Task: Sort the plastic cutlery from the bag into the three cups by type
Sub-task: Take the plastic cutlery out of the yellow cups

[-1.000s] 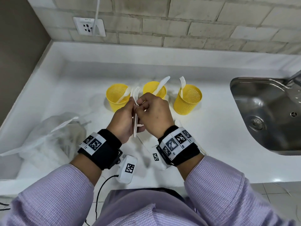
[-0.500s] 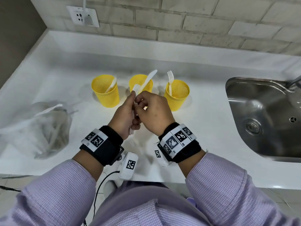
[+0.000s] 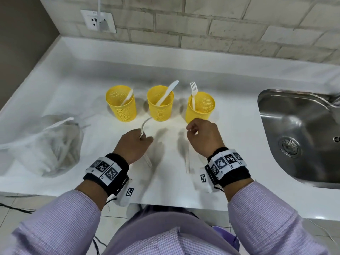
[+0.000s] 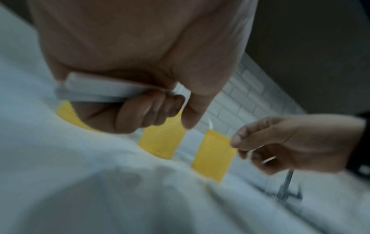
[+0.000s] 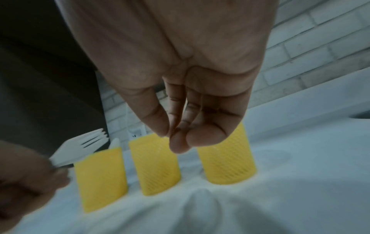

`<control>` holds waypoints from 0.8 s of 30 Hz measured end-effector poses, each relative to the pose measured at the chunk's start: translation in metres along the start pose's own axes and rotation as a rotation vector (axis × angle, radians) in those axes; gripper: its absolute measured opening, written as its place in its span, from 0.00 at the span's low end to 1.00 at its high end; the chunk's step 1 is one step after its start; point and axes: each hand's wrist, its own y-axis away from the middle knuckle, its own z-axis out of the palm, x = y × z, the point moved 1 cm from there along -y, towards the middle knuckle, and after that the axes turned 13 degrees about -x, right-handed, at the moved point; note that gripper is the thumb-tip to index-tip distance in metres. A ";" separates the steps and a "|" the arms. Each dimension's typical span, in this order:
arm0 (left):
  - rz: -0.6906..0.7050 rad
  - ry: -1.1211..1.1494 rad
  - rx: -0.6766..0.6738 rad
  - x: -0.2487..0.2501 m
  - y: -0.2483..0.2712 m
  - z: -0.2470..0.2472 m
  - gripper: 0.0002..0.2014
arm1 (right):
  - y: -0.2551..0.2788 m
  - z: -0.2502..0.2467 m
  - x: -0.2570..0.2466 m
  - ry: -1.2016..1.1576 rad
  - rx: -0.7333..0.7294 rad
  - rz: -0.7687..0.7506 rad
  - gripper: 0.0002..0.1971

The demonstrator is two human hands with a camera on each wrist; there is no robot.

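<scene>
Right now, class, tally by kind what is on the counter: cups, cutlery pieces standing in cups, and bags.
Yellow cups: 3
White cutlery pieces in cups: 3
Clear bags: 1
Total: 7

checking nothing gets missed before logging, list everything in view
cups: 3, yellow mesh, row on counter
spoon: 1, white, in left cup
knife: 1, white, in middle cup
cup fork: 1, white, in right cup
bag: 1, clear, counter's left, cutlery inside
counter: 1, white
sink: 1, steel, right
socket: 1, white, brick wall
held fork: white, gripped by left hand
thin piece: 1, white, type unclear, hangs from right hand
left hand: before cups
right hand: near right cup
</scene>
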 end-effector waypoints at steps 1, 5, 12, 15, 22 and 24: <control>-0.031 -0.104 0.004 -0.009 -0.001 -0.001 0.19 | 0.000 0.002 0.007 0.041 -0.047 0.048 0.05; -0.175 -0.390 -0.049 -0.028 -0.009 0.004 0.17 | 0.001 0.018 0.021 0.159 -0.155 0.173 0.05; -0.235 -0.511 -0.094 -0.023 -0.015 0.012 0.21 | 0.003 0.043 0.016 0.333 -0.266 0.181 0.16; -0.225 -0.486 -0.090 -0.016 -0.016 0.011 0.13 | 0.002 0.048 0.012 0.345 -0.271 0.193 0.20; -0.196 -0.500 -0.067 -0.005 -0.015 0.008 0.14 | 0.001 0.052 0.008 0.340 -0.260 0.189 0.22; -0.176 -0.491 -0.060 -0.004 -0.015 0.006 0.15 | 0.001 0.052 0.009 0.327 -0.259 0.193 0.22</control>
